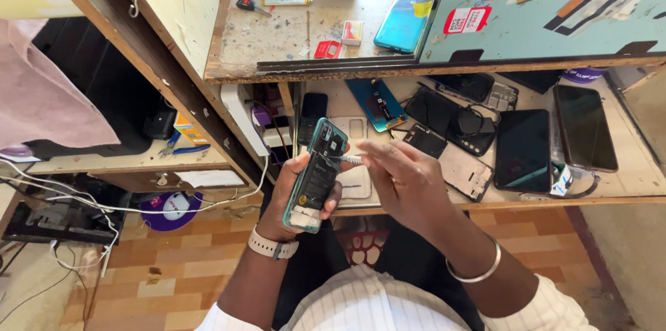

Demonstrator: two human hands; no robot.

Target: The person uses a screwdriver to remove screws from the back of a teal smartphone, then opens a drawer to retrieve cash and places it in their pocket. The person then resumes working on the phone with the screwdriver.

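At the far left, white cables (83, 199) trail over a low shelf (139, 157), well apart from the work. The left hand (295, 196) holds an opened phone (316, 175) in front of the lower shelf (485, 199), above the lap. Its fingers are clamped around the phone's edges, thumb on the near side and fingers curled behind, likely so that the exposed inner face is left bare for the tool. The phone's back cover is off, showing dark inner parts inside a teal frame.

The phone's long axis runs nearly upright in the view, tilted a little, with its camera end pointing up and to the right, away from the person, and its bottom end down toward the wrist with the pale watch strap (270, 246). The open face is turned toward the head, which seems to suit close inspection.

The right hand (402, 178) has its fingers pinched together on a thin silver tool (349, 159), whose tip points left and meets the phone near its upper part. A metal bangle (479, 272) sits on that wrist.

Farther right, loose phones and screens (524, 150) lie flat on the lower shelf, within easy reach, and a laptop lid (555, 5) with stickers stands above.
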